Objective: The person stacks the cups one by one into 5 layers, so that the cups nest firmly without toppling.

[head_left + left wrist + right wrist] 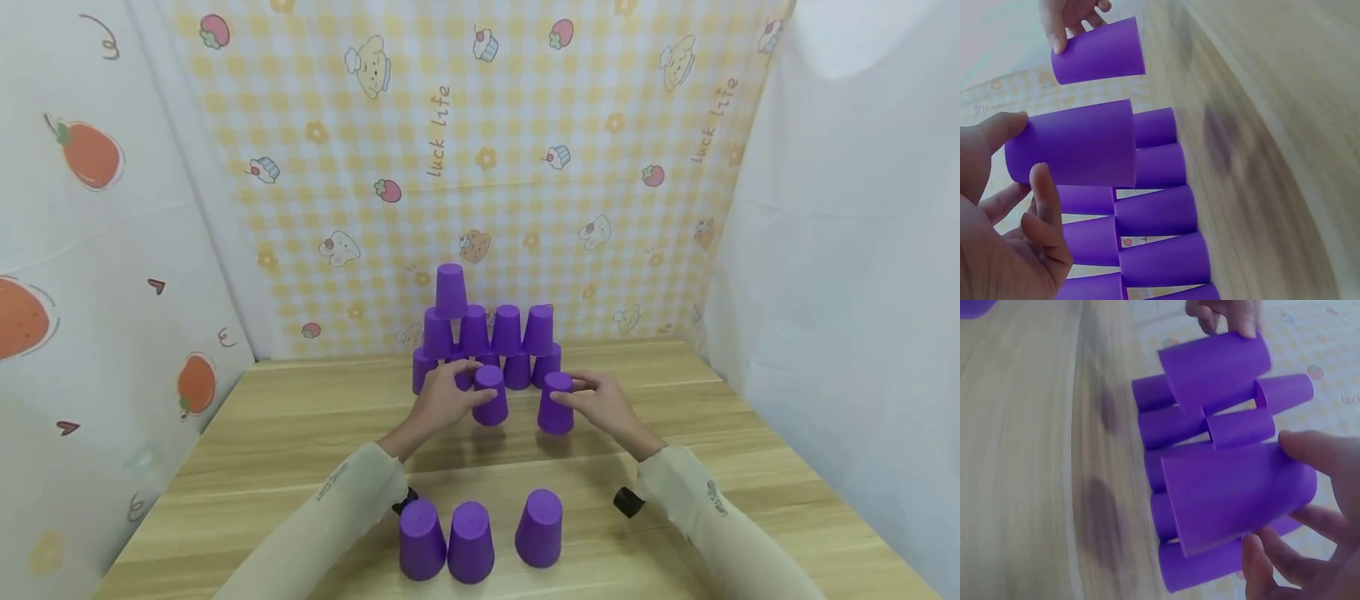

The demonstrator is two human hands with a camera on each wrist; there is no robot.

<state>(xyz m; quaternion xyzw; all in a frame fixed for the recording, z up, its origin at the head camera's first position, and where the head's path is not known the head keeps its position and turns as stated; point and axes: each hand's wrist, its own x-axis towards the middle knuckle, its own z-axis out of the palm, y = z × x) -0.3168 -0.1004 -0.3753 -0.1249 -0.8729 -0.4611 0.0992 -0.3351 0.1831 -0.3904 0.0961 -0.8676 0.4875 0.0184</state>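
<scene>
My left hand (441, 398) pinches an upside-down purple cup (491, 410) near its closed end, between thumb and fingers. Another purple cup (555, 418), also mouth down, is gripped the same way by my right hand (606, 407). Both cups hang just above the table, and their shadows show apart from them in the wrist views. Behind them rises a stack of upside-down purple cups: a bottom row, a second row (507, 329) of several, and a single cup (451, 292) on top at the left end. The held cups and left hand partly hide the bottom row.
Nearer the front of the wooden table (300, 450) stand three more upside-down purple cups: a left one (422, 542), a middle one (471, 546) close beside it, and a right one (539, 533) set apart. A patterned cloth (480, 125) hangs behind the stack.
</scene>
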